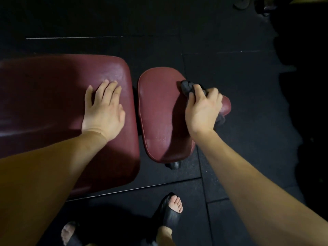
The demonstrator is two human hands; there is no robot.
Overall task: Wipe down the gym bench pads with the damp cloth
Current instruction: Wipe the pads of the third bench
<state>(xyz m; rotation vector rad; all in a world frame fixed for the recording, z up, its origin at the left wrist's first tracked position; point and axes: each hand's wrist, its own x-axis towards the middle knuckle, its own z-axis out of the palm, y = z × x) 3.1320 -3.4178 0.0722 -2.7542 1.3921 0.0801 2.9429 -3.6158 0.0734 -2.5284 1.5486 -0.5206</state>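
Note:
A dark red gym bench has two pads: a large back pad on the left and a smaller seat pad to its right, with a narrow gap between them. My left hand lies flat, fingers straight, on the right end of the large pad. My right hand grips a bunched dark grey cloth and presses it on the far right part of the seat pad. Part of the cloth hangs below my palm at the pad's right edge.
Black rubber floor tiles surround the bench. My feet in black open-toe slides stand just in front of the pads. A black bench support shows under the seat pad. Dark equipment sits at the top right.

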